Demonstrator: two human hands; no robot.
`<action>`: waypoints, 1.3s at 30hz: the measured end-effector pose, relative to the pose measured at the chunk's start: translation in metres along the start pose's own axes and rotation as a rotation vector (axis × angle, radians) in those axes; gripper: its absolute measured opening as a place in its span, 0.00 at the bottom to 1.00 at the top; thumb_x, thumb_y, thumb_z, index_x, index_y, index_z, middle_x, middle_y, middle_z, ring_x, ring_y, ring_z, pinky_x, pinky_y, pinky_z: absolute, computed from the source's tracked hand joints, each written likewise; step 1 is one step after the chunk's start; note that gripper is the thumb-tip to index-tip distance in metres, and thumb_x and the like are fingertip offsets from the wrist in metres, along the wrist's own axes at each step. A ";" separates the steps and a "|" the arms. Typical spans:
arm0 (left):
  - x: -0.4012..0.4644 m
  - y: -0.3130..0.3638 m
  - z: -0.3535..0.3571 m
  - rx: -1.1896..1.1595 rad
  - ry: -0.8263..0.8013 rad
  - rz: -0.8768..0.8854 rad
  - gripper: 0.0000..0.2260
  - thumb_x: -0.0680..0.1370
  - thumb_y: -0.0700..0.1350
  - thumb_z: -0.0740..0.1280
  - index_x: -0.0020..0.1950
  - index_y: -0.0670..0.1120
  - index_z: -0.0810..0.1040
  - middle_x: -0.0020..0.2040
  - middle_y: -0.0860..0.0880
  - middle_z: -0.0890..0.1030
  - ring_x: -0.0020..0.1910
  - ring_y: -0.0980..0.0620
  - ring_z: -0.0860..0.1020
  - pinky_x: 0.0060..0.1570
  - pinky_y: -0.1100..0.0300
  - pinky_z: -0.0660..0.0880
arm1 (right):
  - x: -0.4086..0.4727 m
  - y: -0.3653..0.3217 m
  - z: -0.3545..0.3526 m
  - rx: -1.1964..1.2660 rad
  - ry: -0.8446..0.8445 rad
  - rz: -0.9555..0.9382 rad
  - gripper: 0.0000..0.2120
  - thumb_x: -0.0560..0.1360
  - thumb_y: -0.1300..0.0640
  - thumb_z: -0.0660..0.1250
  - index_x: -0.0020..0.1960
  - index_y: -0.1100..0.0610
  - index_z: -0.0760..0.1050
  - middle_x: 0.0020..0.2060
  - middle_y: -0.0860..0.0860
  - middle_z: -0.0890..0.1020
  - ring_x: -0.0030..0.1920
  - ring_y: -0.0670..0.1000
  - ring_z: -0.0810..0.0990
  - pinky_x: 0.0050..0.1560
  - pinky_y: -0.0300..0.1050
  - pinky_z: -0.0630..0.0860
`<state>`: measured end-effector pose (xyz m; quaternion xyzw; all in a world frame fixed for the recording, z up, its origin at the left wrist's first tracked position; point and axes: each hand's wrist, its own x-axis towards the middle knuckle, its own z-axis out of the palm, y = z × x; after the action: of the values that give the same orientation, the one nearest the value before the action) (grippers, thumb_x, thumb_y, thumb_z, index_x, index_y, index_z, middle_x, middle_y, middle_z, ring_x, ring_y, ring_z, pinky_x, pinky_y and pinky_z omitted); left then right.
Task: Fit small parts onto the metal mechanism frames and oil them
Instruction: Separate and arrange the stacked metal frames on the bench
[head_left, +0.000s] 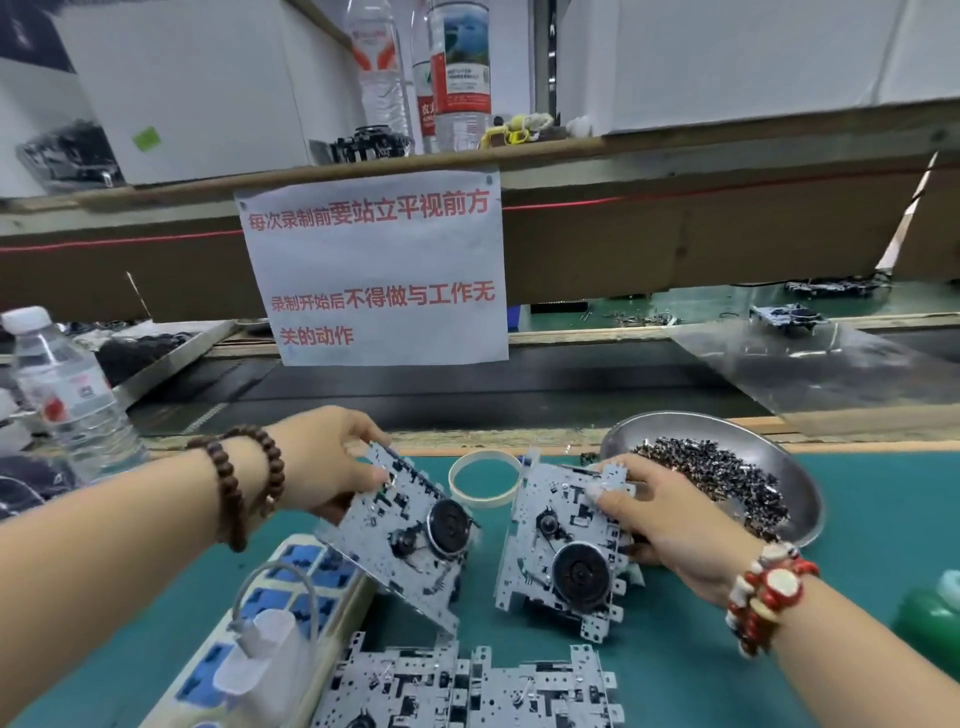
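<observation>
Now my left hand (322, 462) pinches the far edge of one frame (400, 535), tilted up off the tabletop (852, 597); my right hand (660, 514) curls round the right edge of a second frame (561, 545) just beside it. Best to lay both flat, flywheels up, before reaching right to the bowl (800, 467) of small parts (717, 473). The green bottle (930, 613), likely oil, waits near right.

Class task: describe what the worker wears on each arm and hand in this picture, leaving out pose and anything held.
Both forearms are bare, with no sleeves or gloves in view. The left hand has a string of round dark brown wooden beads looped twice around its wrist. The right hand has a bracelet of red and cream-white beads, one a larger pale disc, on its wrist.
</observation>
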<state>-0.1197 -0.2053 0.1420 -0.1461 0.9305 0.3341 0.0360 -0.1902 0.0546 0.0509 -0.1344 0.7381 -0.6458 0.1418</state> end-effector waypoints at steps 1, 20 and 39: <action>0.006 0.001 -0.004 0.056 -0.007 0.027 0.10 0.76 0.41 0.67 0.56 0.48 0.74 0.35 0.50 0.79 0.30 0.51 0.78 0.39 0.55 0.80 | 0.002 -0.001 0.001 -0.076 -0.021 -0.014 0.06 0.74 0.60 0.67 0.52 0.55 0.76 0.46 0.53 0.82 0.45 0.50 0.80 0.42 0.44 0.78; 0.087 -0.009 0.012 0.263 -0.666 -0.009 0.13 0.80 0.43 0.60 0.57 0.60 0.76 0.34 0.47 0.69 0.30 0.59 0.70 0.33 0.66 0.73 | 0.035 0.007 0.008 -0.731 -0.238 0.010 0.16 0.78 0.49 0.60 0.65 0.46 0.66 0.55 0.46 0.72 0.39 0.39 0.74 0.38 0.28 0.71; 0.103 -0.022 0.060 0.236 -0.576 0.171 0.05 0.80 0.42 0.58 0.50 0.50 0.73 0.39 0.57 0.71 0.38 0.62 0.69 0.47 0.67 0.65 | 0.028 -0.004 0.024 -0.881 -0.197 0.066 0.12 0.79 0.54 0.59 0.63 0.50 0.69 0.40 0.44 0.71 0.31 0.41 0.69 0.28 0.32 0.66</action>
<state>-0.2133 -0.2092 0.0655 0.0384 0.9232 0.2535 0.2864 -0.2068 0.0212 0.0507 -0.2190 0.9294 -0.2494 0.1610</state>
